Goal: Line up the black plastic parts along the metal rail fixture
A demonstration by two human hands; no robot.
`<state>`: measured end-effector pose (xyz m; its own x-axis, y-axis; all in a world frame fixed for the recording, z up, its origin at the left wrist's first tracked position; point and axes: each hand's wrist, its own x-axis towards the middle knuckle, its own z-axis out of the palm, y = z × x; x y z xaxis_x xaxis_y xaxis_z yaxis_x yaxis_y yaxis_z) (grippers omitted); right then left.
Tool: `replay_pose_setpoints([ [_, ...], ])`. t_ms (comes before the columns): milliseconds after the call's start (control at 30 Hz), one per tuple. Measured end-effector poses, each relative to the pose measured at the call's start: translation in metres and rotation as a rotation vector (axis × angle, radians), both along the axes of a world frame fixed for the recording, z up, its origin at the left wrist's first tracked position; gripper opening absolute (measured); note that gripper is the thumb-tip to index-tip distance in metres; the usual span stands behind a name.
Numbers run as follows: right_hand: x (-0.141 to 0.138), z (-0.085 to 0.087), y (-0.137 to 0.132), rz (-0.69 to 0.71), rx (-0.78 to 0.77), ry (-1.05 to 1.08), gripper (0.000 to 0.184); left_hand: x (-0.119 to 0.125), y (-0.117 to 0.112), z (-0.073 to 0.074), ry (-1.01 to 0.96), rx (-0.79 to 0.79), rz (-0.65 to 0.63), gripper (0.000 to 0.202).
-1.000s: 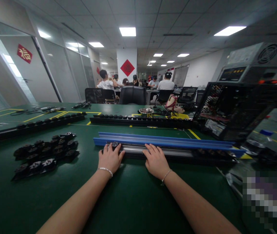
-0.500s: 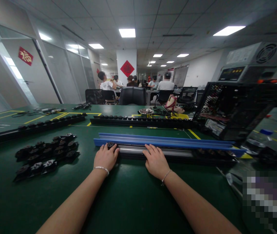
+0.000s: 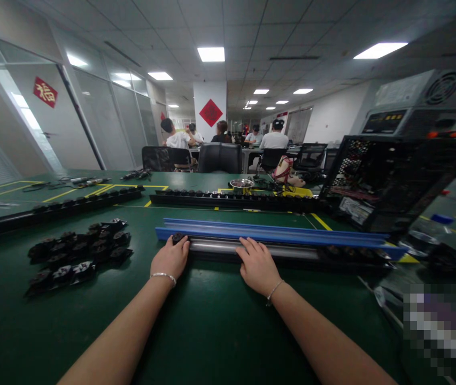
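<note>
A long black rail (image 3: 211,259) with a shiny grey inner channel (image 3: 211,245) lies in front of me. At its left end my left hand (image 3: 169,262) has its fingers closed around a small black part (image 3: 177,237), whose underside is hidden. My right hand (image 3: 258,267) rests on the rail near its middle, fingers stretched out and holding nothing. Several similar black parts (image 3: 346,251) sit in the rail's right end. Directly behind it lies a blue channel bar (image 3: 260,230).
Loose black parts (image 3: 79,248) are heaped at left on the green table (image 3: 211,331). Filled black rails (image 3: 228,200) lie farther back, near a metal bowl (image 3: 241,184). An open computer case (image 3: 396,182) stands at right beside a plastic bottle (image 3: 428,232). Several people sit beyond.
My left hand has shifted slightly left along the rail together with the small black part. My right hand stays almost where it was. The view has moved a little.
</note>
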<state>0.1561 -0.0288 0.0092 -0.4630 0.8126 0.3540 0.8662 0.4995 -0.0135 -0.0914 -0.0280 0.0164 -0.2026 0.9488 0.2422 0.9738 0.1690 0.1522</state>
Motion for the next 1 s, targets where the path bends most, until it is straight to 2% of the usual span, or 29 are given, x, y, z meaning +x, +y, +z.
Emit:
replay_pose_setpoints([
  [200, 0.000, 0.001, -0.001, 0.001, -0.008, -0.004, 0.041, -0.007, 0.002, -0.003, 0.018, 0.055, -0.028, 0.046],
  [567, 0.000, 0.000, 0.000, 0.005, -0.011, 0.008, 0.041, -0.019, 0.003, -0.004, 0.018, 0.070, 0.043, 0.044],
  [800, 0.000, 0.000, 0.000, 0.005, 0.003, 0.009, 0.040, -0.026, 0.004, 0.002, 0.045, 0.069, 0.109, 0.045],
  [1000, 0.001, -0.001, -0.001, 0.005, 0.014, 0.008, 0.041, -0.041, 0.005, 0.005, 0.107, 0.187, 0.212, 0.047],
])
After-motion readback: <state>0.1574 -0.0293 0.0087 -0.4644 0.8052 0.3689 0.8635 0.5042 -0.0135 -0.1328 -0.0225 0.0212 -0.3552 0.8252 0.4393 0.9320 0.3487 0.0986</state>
